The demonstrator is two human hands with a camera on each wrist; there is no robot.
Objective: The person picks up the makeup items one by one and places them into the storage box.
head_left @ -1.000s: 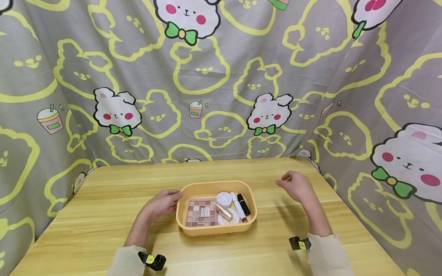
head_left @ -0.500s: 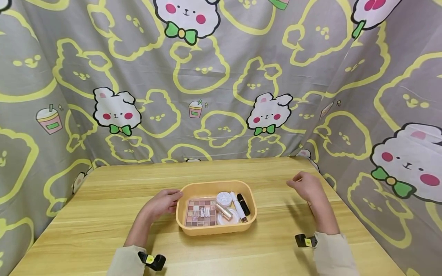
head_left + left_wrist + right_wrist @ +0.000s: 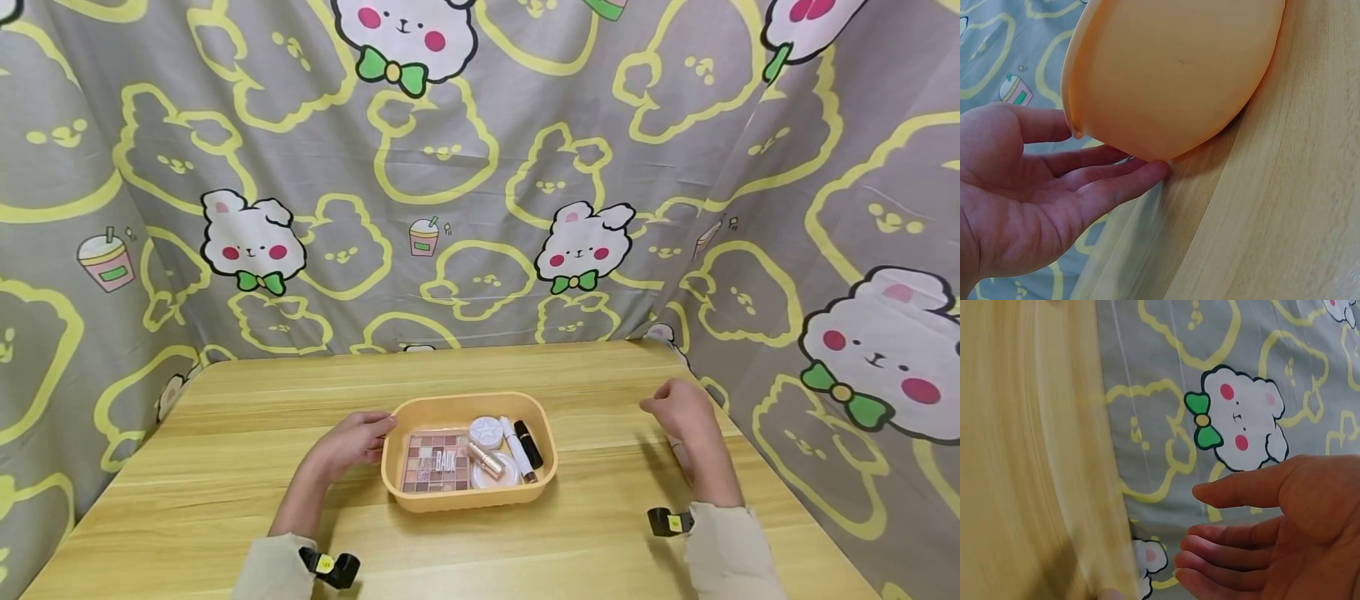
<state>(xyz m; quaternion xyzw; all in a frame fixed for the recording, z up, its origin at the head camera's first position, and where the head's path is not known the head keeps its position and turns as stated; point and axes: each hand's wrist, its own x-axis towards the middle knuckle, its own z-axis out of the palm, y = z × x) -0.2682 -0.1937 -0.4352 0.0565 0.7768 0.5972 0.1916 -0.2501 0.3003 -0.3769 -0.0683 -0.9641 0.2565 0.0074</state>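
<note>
The left hand (image 3: pixel 352 440) holds the left end of a yellow-orange plastic basket (image 3: pixel 472 502) on the table. In the left wrist view its thumb is at the rim and its other fingers (image 3: pixel 1116 187) lie against the outer wall. Inside the basket are an eyeshadow palette (image 3: pixel 433 467) and a gold lipstick-like tube (image 3: pixel 486 460) lying over a round pale compact (image 3: pixel 508 478). Beside them are a white round case with a star (image 3: pixel 486 432), a white tube (image 3: pixel 517 450) and a black tube (image 3: pixel 529 444). The right hand (image 3: pixel 684 410) hovers right of the basket, fingers loosely bent, nothing held.
A wood-grain table (image 3: pixel 600 542) carries the basket. Grey curtains (image 3: pixel 480 167) with yellow outlines and white rabbit faces hang behind and at both sides. A black camera (image 3: pixel 337 569) sits on the left wrist and another camera (image 3: pixel 663 522) on the right wrist.
The right hand has moved to the right, farther from the basket. The left hand, the basket and its contents have kept their places.
</note>
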